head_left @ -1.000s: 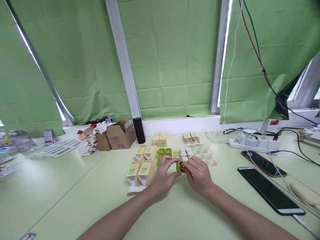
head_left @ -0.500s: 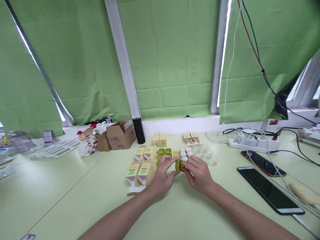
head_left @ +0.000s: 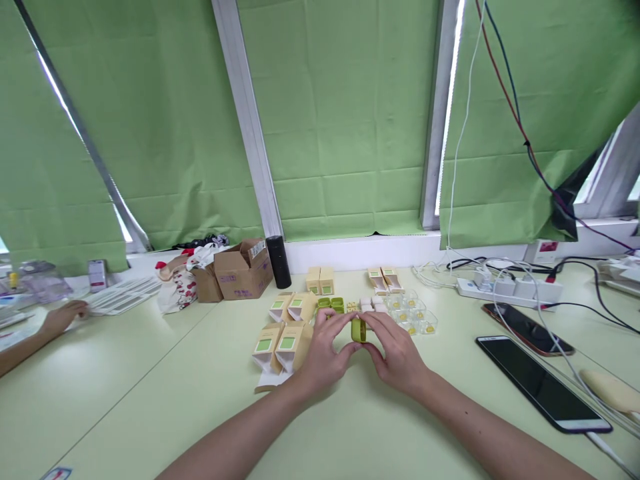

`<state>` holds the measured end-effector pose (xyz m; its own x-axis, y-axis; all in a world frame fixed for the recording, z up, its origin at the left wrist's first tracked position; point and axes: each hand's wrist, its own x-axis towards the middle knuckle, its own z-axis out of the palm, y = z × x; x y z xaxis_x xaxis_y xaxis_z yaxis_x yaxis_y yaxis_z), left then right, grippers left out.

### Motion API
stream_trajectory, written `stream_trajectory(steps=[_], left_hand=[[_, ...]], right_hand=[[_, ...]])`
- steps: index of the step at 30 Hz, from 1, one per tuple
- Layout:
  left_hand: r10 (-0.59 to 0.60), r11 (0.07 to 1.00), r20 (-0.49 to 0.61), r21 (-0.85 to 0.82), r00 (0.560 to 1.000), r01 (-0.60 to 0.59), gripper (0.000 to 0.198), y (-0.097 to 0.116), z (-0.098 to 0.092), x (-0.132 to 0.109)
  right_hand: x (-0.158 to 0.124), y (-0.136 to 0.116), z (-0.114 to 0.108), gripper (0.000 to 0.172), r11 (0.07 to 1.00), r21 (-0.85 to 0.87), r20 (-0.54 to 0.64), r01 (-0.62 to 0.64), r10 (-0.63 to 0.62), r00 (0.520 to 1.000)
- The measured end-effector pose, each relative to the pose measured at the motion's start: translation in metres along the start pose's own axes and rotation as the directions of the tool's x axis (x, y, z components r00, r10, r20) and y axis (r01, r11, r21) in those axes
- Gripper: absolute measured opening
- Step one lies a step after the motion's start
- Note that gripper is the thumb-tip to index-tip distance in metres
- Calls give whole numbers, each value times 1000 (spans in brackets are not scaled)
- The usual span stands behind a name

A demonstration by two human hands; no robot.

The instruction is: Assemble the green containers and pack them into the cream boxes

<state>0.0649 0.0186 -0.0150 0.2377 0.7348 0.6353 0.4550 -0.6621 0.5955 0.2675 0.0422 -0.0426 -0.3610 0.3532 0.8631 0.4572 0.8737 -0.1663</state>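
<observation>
A small olive-green square case [head_left: 359, 331] is held up between both hands above the table. My left hand [head_left: 324, 353] pinches its left side between thumb and fingers. On the other side, the thumb and fingers of my right hand [head_left: 398, 352] grip it too. Just behind stand several similar green cases [head_left: 331, 304], partly covered by my left fingers. Small yellow pieces [head_left: 352, 307] and white blocks [head_left: 373, 303] lie beyond the held case. Clear plastic cups with yellow bits inside [head_left: 414, 313] are grouped to their right. Tan cartons with green labels [head_left: 295, 343] stand left of my left hand.
More small cartons [head_left: 320, 280] and open ones [head_left: 385, 280] stand farther back. A brown cardboard box [head_left: 243, 273] and black cylinder [head_left: 278, 262] are by the wall. Phones [head_left: 543, 383], cables and a power strip [head_left: 510, 290] lie right. Another person's hand [head_left: 63, 317] is at far left.
My right fingers, which were bent at the case's opening, now lie along its right side. The case has turned slightly. Another person's arm has come into view at the left.
</observation>
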Motion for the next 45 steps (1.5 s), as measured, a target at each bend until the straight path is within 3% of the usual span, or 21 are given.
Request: stream_trajectory(steps=[2, 6, 8, 12, 20, 45], left_hand=[[-20, 999, -24, -35, 999, 19, 57, 2, 0, 0], [-104, 994, -77, -50, 992, 100, 22, 3, -1, 2], [-161, 986, -99, -52, 982, 156, 14, 2, 0, 2], [-245, 968, -62, -69, 968, 241, 15, -3, 6, 3], [-293, 952, -49, -109, 955, 286, 18, 2, 8, 5], [-298, 945, -20, -146, 954, 292, 17, -3, 9, 5]], right_hand=[[-1, 2, 2, 59, 999, 28, -17, -32, 33, 999], [-4, 5, 3, 53, 993, 71, -69, -98, 103, 992], [-5, 6, 4, 51, 990, 87, -81, -113, 120, 989], [-5, 4, 5, 49, 990, 93, -89, -107, 115, 989], [-7, 3, 7, 49, 992, 90, -67, -93, 100, 993], [-4, 3, 7, 46, 986, 126, -46, -107, 113, 992]])
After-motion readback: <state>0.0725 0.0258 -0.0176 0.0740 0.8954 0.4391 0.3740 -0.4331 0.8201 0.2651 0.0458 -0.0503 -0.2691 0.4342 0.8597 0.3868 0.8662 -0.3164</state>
